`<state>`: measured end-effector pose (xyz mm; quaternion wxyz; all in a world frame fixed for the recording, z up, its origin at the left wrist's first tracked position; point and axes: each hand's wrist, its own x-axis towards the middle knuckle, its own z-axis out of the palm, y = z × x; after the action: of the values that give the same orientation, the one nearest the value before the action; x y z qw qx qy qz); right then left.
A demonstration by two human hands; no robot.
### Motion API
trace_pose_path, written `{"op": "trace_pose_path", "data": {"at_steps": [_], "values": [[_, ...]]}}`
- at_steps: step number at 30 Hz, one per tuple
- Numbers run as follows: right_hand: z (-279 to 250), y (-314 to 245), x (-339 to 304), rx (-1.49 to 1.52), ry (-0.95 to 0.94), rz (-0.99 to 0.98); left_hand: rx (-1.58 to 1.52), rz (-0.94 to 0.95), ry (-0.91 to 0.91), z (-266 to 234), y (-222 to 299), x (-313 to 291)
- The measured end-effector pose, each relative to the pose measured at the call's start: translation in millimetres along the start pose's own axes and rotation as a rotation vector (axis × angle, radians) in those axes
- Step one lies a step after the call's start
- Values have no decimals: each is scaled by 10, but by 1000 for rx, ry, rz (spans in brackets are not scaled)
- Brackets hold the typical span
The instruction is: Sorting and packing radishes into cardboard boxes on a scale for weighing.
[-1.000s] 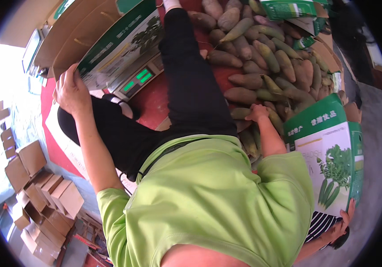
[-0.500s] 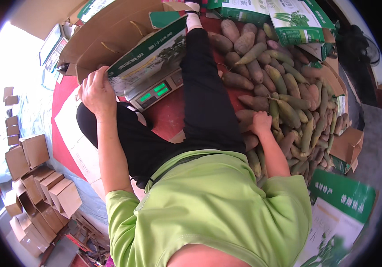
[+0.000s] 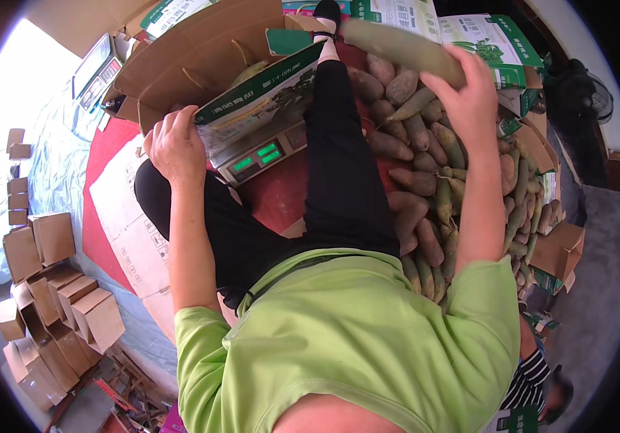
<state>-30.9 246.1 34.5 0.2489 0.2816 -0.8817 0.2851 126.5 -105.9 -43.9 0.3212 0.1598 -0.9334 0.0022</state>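
From my end, the left hand (image 3: 178,144) is at the near wall's left corner of an open carton (image 3: 263,97), forearm reaching straight up, fingers bent over the cardboard and gripping it. The right hand (image 3: 469,90) is raised at the upper right, forearm steep, thumb and fingers closed around one end of a long greenish radish (image 3: 404,50). Motion blur softens it; I see it above the root pile (image 3: 414,184), tip pointing left toward the carton — height I cannot judge.

Around them: brown boxes (image 3: 53,238) at far left on a pale plastic sheet (image 3: 50,137); a keypad device (image 3: 100,83) just beside the carton; a lit scale (image 3: 256,159) below the near wall. A greenish root shows inside the carton. The outstretched black-clad leg (image 3: 342,159) lies between carton and pile, the main obstacle I note. Green-and-white cartons (image 3: 479,43) back the pile at upper right; a person's striped sleeve (image 3: 534,372) is at lower right.

Edges: flattened cardboard (image 3: 133,238) left of the bent leg; red floor (image 3: 274,206) between the legs; the carton's mouth faces up beyond its near wall; grey floor (image 3: 606,238) borders the pile's right side.
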Motion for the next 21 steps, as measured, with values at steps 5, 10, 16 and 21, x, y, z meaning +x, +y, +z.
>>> {"op": "trace_pose_path", "data": {"at_steps": [5, 10, 16, 21], "values": [[454, -748, 667, 154, 48, -286, -13, 9, -10, 35, -1, 4], [1199, -943, 704, 202, 209, -193, 41, 23, -33, 32, -53, -33], [1254, -118, -229, 240, 143, -24, 0, 22, -24, 104, -99, -16], [1013, 686, -1729, 78, -177, 410, 28, 45, -17, 116, -81, -19]]}}
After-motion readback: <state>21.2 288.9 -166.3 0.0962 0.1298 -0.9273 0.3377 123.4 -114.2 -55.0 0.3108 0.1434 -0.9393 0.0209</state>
